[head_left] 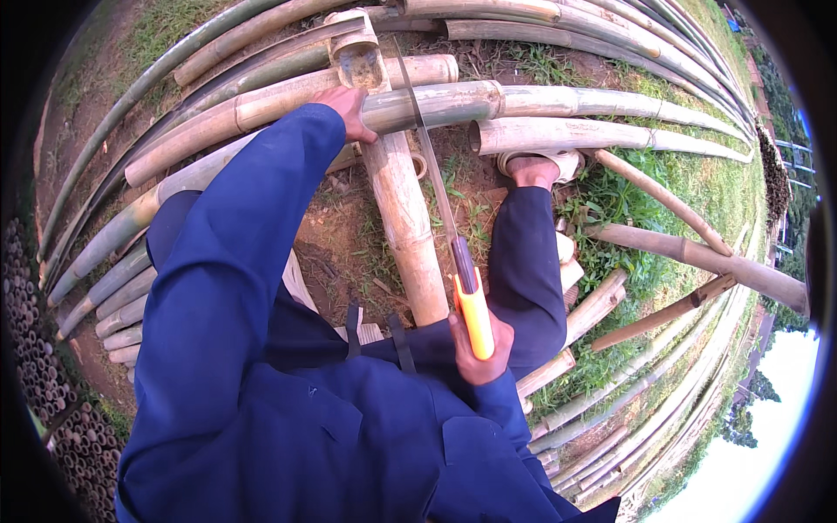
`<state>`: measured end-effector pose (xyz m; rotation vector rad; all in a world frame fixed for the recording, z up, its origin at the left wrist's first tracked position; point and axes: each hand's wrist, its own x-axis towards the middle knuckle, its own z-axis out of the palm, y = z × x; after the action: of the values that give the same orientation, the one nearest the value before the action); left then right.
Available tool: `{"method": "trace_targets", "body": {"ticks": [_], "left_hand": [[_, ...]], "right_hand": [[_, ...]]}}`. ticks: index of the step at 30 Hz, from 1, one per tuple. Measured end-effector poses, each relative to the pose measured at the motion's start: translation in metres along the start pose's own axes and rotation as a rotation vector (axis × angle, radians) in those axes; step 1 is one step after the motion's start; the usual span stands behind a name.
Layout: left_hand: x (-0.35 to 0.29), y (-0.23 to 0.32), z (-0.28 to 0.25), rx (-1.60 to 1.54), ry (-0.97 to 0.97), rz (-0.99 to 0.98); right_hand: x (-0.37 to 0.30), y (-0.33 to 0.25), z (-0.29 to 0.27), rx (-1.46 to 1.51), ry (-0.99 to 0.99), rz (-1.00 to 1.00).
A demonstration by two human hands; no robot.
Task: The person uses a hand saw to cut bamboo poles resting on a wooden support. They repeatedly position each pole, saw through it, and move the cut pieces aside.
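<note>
My right hand (485,347) is closed round the orange and yellow handle of a hand saw (438,179), low in front of me. Its long thin blade points away and crosses a thick bamboo pole (471,103). From this view I cannot tell how deep the blade sits in the pole. My left hand (346,112) grips the same pole just left of the blade, its thumb toward me. Beneath the pole runs a bamboo support (403,227), with a notched, cut-open upper end (359,65) beyond my left hand.
Several long bamboo poles (593,132) lie around me on soil and grass. My sandalled foot (534,170) is right of the support. Crossed poles (697,253) stand farther right. Stacked cut bamboo (65,436) lies at the lower left.
</note>
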<state>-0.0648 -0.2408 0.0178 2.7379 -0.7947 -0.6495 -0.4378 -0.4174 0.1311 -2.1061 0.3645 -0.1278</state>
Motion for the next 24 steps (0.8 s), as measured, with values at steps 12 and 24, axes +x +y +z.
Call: {"method": "trace_targets", "body": {"ticks": [12, 24], "left_hand": [[0.003, 0.003, -0.005, -0.020, 0.029, 0.030], [0.011, 0.012, -0.011, -0.009, 0.015, 0.023]], "right_hand": [[0.082, 0.031, 0.052, 0.132, 0.076, -0.023], [0.113, 0.032, 0.059, 0.121, 0.043, -0.098]]}}
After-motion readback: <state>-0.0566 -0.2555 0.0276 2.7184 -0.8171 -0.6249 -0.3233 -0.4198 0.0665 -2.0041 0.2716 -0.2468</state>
